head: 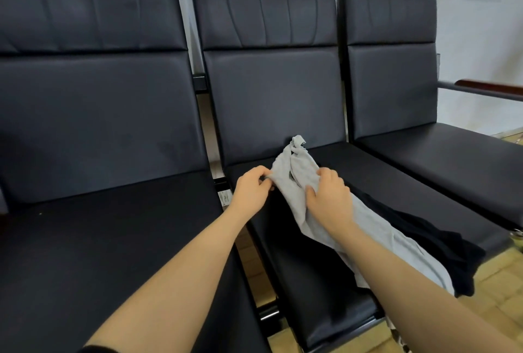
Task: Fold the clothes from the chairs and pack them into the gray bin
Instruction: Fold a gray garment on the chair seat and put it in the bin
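Your left hand (250, 191) pinches the gray garment (300, 174) edge | right hand (329, 200) grips it over middle seat (311, 282) | black garment (424, 242) overhangs seat's front | left seat (113, 239) bare beside

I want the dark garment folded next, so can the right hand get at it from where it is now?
Probably yes. The right hand grips the gray garment, which lies partly over the dark garment. The dark cloth's exposed part sits just to the right of that hand on the seat, nothing covering it.
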A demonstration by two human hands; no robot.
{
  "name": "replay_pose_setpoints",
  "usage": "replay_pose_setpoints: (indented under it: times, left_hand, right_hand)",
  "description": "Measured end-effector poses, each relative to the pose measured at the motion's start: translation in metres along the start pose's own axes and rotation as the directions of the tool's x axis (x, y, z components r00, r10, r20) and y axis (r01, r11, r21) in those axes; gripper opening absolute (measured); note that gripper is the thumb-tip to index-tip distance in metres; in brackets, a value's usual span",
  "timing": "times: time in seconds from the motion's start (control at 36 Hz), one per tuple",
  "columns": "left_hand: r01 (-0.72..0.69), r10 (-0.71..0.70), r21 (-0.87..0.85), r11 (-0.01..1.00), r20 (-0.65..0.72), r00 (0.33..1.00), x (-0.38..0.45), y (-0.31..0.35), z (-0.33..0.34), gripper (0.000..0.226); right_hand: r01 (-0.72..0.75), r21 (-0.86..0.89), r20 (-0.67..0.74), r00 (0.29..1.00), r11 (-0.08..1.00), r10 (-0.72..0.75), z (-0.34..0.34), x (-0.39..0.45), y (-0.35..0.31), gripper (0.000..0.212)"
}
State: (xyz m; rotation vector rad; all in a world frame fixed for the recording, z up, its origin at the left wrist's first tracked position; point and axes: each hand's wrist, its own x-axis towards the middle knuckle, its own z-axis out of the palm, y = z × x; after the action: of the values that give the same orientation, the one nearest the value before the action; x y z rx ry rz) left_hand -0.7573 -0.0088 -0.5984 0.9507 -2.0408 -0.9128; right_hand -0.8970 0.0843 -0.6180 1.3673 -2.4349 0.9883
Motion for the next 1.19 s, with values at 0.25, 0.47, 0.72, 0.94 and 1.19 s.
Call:
replay_pose_setpoints:
  times: [0.25,0.47,0.72,0.94,1.19]
  left_hand:
    - [0.037,-0.104,0.288,0.957,0.221,0.97,-0.015,-0.006,0.008,0.03]
    - [-0.08,-0.01,0.433,0.898,0.202,0.979,-0.009,0.01,0.016,0.044]
    - [-0.227,0.227,-0.023,0.974,0.188,0.955,-0.002,0.054,-0.002,0.044]
    - [-0.149,0.151,0.033,0.988,-0.075,0.986,-0.01,0.061,-0.033,0.022]
    - [-0.25,0.279,0.136,0.959,-0.276,0.92,-0.042,0.07,-0.099,0.027]
  right_hand:
    - [-0.008,-0.286,0.08,0.996,0.958,0.033,0.011,-0.014,0.017,0.014]
    - [0.066,0.23,-0.22,0.975,0.971,-0.015,-0.005,0.0,-0.005,0.02]
    - [0.302,0.386,-0.314,0.932,0.872,-0.183,-0.033,0.0,-0.045,0.033]
    - [0.413,0.203,-0.25,0.898,0.888,-0.361,-0.048,-0.001,-0.06,0.03]
    - [0.365,0.062,-0.142,0.925,0.929,-0.353,-0.038,-0.03,-0.095,0.037]
